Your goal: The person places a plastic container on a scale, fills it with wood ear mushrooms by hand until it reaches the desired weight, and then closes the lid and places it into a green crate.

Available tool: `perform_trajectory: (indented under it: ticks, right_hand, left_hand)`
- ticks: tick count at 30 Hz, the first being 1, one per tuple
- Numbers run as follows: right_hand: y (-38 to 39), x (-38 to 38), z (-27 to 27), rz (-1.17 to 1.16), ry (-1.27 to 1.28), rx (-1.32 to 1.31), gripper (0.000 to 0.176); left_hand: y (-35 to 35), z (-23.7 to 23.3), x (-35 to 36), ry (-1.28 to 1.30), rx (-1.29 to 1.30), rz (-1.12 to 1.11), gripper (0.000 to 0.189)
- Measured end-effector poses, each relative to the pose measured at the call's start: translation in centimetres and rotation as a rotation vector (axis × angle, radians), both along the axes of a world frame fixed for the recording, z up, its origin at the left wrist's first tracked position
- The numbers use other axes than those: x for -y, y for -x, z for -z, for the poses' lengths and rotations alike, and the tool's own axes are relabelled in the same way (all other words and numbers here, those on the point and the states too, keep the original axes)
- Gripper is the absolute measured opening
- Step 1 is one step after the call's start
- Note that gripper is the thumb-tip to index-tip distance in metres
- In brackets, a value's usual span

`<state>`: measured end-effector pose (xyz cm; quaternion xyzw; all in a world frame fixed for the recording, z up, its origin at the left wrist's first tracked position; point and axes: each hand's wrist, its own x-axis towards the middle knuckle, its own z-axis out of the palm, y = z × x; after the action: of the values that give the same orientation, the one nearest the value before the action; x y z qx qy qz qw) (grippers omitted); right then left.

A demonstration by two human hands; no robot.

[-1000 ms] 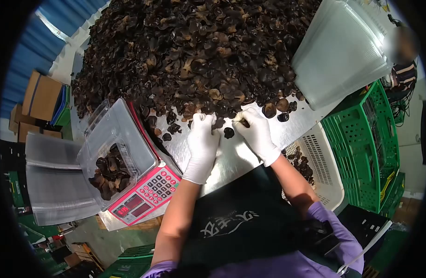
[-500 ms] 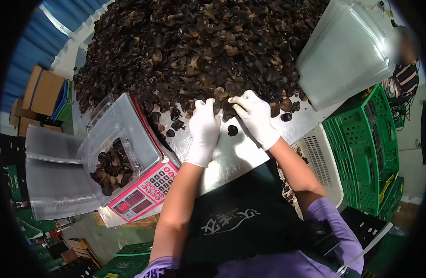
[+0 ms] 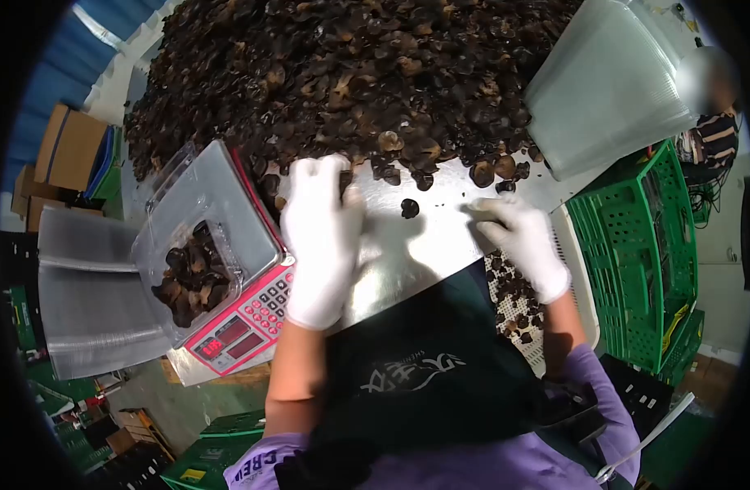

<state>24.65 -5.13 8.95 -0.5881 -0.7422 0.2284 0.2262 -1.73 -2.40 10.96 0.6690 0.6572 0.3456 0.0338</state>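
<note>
My left hand (image 3: 322, 237), in a white glove, is over the metal table beside the scale (image 3: 264, 306). Its fingers are curled, and a dark wood ear mushroom (image 3: 346, 176) shows between finger and thumb. To the right, my gloved right hand (image 3: 523, 241) is above the table's near edge, fingers drawn together; a small dark smudge at the tips is too blurred to name. One loose wood ear (image 3: 409, 208) lies on the metal between the hands. Ahead spreads a large heap of wood ears (image 3: 342, 82). On the scale, a clear plastic tub (image 3: 236, 273) holds several more.
Stacked clear tubs (image 3: 607, 90) stand at the right of the heap, others (image 3: 89, 286) left of the scale. A white perforated basket (image 3: 583, 286) with wood ear bits sits below the table edge, next to green crates (image 3: 636, 253). Another person (image 3: 709, 139) is at the far right.
My hands have parted from the heap's front edge. The left has moved left towards the scale; the right has drawn back to the right, near the basket.
</note>
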Motion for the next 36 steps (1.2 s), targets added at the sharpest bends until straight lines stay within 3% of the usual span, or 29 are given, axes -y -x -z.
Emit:
perform_trajectory:
  ticks: [2, 5, 8, 11, 13, 15, 17, 19, 21, 22, 23, 25, 26, 28, 29, 30, 32, 35, 36]
  right_hand:
    - [4.1, -1.6, 2.4, -0.143, 0.031, 0.071, 0.036]
    - [8.4, -3.7, 4.4, -0.103, 0.041, 0.2, 0.031]
    - [9.1, -4.8, 4.7, -0.085, 0.202, 0.248, 0.029]
    - [9.6, -5.3, 5.3, -0.14, 0.107, 0.175, 0.017]
    - [12.4, -5.7, 1.8, -0.162, 0.31, -0.082, 0.015]
    - [17.1, -5.0, -2.7, -0.303, 0.161, -0.395, 0.016]
    - [21.9, -4.4, -6.2, -0.44, 0.045, -0.473, 0.014]
    - [26.3, -4.8, -5.8, -0.667, -0.332, -0.431, 0.018]
    - [29.7, -4.6, -5.6, -0.829, -0.407, -0.271, 0.026]
    - [30.4, -4.3, -5.7, -0.864, -0.355, -0.237, 0.03]
    - [30.9, -3.6, -7.0, -0.808, -0.249, -0.042, 0.034]
    - [29.0, -5.0, -6.3, -0.889, -0.726, -0.095, 0.037]
    - [27.8, -5.0, -7.7, -0.667, -0.253, -0.189, 0.035]
    - [23.9, -7.3, -5.4, -0.581, -0.656, -0.08, 0.03]
    - [21.6, -8.2, -3.7, -0.311, -0.429, 0.002, 0.041]
    - [18.9, -8.8, -2.0, -0.198, -0.528, 0.222, 0.053]
    - [14.0, -9.2, 2.1, 0.037, -0.5, 0.369, 0.062]
    - [10.0, -7.6, 8.4, 0.016, -0.41, 0.267, 0.063]
    - [10.1, -6.6, 8.9, -0.047, -0.387, 0.25, 0.061]
  left_hand:
    - [3.3, -3.5, 2.4, -0.102, 0.059, -0.064, 0.027]
    - [10.2, -4.9, 5.3, -0.27, 0.223, -0.216, 0.03]
    - [16.9, -4.4, 7.9, -0.301, 0.146, -0.349, 0.03]
    - [20.3, -4.1, 9.5, -0.087, 0.005, -0.403, 0.03]
    - [21.7, -3.3, 10.2, 0.159, -0.159, -0.331, 0.033]
    - [21.9, -3.1, 10.7, 0.154, -0.077, -0.251, 0.042]
    - [22.1, -3.8, 11.0, 0.124, 0.061, -0.192, 0.039]
    - [22.4, -4.0, 11.2, 0.084, 0.09, -0.152, 0.036]
    - [22.5, -4.0, 11.3, 0.042, 0.119, -0.114, 0.033]
    - [22.5, -4.0, 11.6, 0.004, 0.185, -0.123, 0.031]
    - [22.5, -4.0, 11.9, -0.033, 0.252, -0.132, 0.029]
    - [22.4, -4.1, 12.6, -0.061, 0.268, -0.156, 0.027]
    - [22.5, -3.9, 13.0, -0.111, 0.298, -0.185, 0.026]
    - [21.9, -3.8, 13.4, -0.19, 0.395, -0.265, 0.027]
    - [21.2, -3.6, 13.5, -0.192, 0.398, -0.276, 0.027]
    - [20.5, -3.5, 13.5, -0.228, 0.392, -0.293, 0.026]
    - [18.7, -3.0, 13.4, -0.314, 0.275, -0.285, 0.027]
    - [13.1, -2.6, 12.3, -0.319, 0.104, -0.148, 0.024]
    - [11.3, -1.1, 11.6, -0.345, 0.218, -0.003, 0.021]
